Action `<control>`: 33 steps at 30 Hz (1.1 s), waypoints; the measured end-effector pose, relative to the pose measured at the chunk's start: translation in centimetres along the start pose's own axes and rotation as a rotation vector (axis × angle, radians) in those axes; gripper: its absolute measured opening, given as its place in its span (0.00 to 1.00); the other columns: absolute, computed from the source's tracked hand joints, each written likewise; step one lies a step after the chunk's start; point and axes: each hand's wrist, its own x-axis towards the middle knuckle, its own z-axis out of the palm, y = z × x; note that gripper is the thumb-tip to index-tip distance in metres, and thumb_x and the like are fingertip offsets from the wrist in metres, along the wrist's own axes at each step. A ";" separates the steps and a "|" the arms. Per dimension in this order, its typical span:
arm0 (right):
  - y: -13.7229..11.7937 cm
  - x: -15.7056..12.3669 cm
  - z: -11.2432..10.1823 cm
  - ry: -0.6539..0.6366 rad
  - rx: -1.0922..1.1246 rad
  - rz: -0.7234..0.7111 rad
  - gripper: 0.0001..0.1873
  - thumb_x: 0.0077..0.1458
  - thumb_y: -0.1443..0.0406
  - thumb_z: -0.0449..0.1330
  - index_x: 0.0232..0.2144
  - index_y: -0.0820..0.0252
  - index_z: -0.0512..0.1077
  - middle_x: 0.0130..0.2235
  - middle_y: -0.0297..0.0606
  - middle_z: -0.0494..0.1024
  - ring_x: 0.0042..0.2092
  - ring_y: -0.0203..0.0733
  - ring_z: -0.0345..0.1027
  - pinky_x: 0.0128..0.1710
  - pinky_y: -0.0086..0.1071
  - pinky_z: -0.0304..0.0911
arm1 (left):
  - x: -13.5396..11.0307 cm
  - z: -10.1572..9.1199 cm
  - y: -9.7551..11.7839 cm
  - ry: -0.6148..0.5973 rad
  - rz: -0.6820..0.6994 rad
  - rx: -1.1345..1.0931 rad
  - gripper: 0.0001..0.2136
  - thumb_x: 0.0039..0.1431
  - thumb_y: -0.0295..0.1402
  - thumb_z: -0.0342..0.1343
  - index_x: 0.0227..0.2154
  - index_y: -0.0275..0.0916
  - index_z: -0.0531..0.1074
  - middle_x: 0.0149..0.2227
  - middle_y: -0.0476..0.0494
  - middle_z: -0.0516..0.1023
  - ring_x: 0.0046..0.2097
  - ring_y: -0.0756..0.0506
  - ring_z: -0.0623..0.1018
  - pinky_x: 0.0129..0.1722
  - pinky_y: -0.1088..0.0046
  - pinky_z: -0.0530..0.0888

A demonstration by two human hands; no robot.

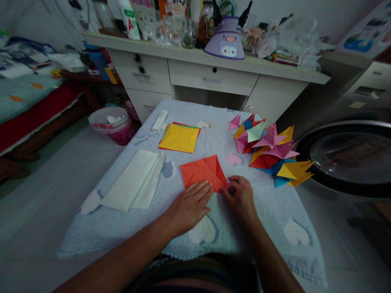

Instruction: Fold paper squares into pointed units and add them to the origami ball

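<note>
An orange sheet of origami paper (201, 170), partly folded and creased, lies flat on the cloth-covered table in front of me. My left hand (191, 205) rests on its lower edge with the fingers stretched out flat. At the paper's lower right corner, the thumb and fingertips of my right hand (241, 197) close in a pinch on the edge. Beyond the orange sheet is a stack of square paper (179, 137), yellow on top with red and green edges showing. To the right sits a pile of folded paper cranes (271, 146) in several colours.
A folded pale tissue (132, 179) lies at the left of the table (259, 228), with a small white box (159, 121) behind it. A cluttered white cabinet (210, 75) stands at the back. A washing machine (366, 97) is on the right, a pink bin (113, 126) on the left.
</note>
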 end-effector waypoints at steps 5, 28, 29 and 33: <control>0.2 -0.1 0.0 -0.012 -0.002 0.014 0.07 0.51 0.65 0.64 0.22 0.58 0.74 0.45 0.44 0.75 0.48 0.51 0.66 0.50 0.46 0.60 | -0.1 -0.5 -0.2 -0.076 -0.014 -0.054 0.27 0.64 0.45 0.53 0.63 0.45 0.58 0.68 0.42 0.58 0.68 0.41 0.58 0.66 0.58 0.56; 2.9 -0.2 -1.0 0.015 -0.006 0.006 0.06 0.57 0.63 0.57 0.29 0.57 0.71 0.45 0.45 0.74 0.49 0.51 0.65 0.51 0.47 0.57 | -0.1 -0.5 0.0 -0.078 0.003 0.003 0.28 0.65 0.50 0.47 0.65 0.45 0.56 0.69 0.43 0.55 0.68 0.39 0.57 0.66 0.57 0.53; 3.1 -0.3 -1.2 0.020 0.031 0.000 0.05 0.56 0.63 0.56 0.32 0.58 0.71 0.44 0.45 0.74 0.49 0.50 0.65 0.52 0.47 0.57 | -0.1 -0.4 0.0 -0.075 0.003 0.002 0.28 0.65 0.50 0.47 0.65 0.45 0.56 0.69 0.43 0.55 0.68 0.39 0.57 0.66 0.57 0.53; 3.2 -0.8 -1.4 0.005 0.050 -0.046 0.14 0.52 0.61 0.59 0.42 0.60 0.68 0.45 0.46 0.73 0.49 0.51 0.65 0.52 0.46 0.58 | -0.1 -0.3 0.0 -0.061 0.008 0.000 0.28 0.65 0.51 0.46 0.65 0.45 0.56 0.69 0.43 0.56 0.68 0.38 0.57 0.65 0.56 0.54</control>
